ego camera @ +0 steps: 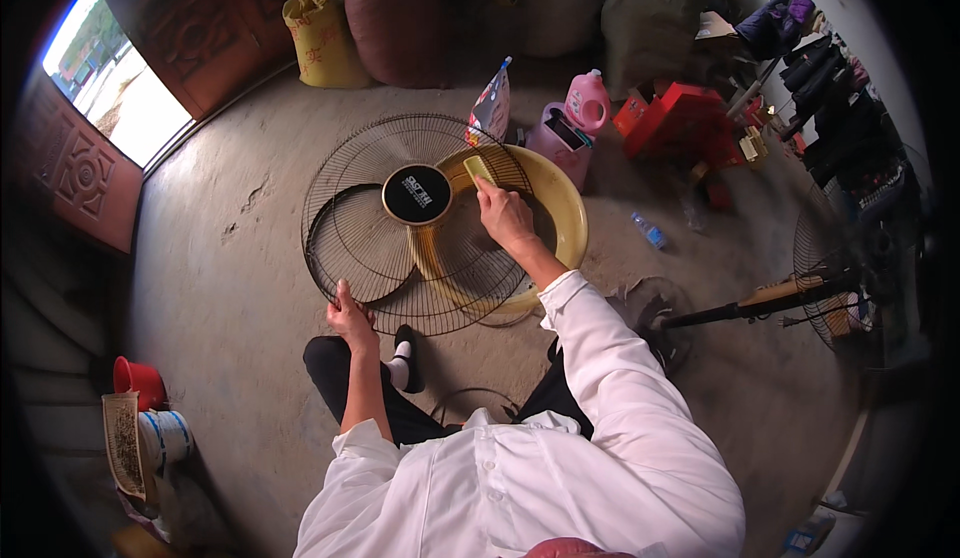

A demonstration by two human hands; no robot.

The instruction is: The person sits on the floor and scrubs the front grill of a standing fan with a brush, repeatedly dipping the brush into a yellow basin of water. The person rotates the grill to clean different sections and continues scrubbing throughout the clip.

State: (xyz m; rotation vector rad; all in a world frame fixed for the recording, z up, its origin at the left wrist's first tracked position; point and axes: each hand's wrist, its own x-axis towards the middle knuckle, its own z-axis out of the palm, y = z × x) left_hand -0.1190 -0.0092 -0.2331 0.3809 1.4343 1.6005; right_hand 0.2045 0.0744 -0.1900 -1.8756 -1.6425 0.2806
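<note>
A round wire fan grille [352, 142] with a black centre cap [417, 194] is held in front of me, partly over a yellow plastic basin [576, 220]. My left hand [351, 319] grips the grille's near left rim, thumb on top. In my right hand [506, 214] is a yellow scrubbing brush [475, 169], over the right part of the grille. The hand hides much of the brush, so its bristles cannot be seen. Dark specks show on the basin's inside behind the wires.
Beyond the basin stand a detergent bag [491, 104], a pink jug [588, 100] and a pink container [559, 145]. A small plastic bottle [649, 230] lies to the right, near a pedestal fan's pole [705, 316]. A red bucket [139, 384] stands at left.
</note>
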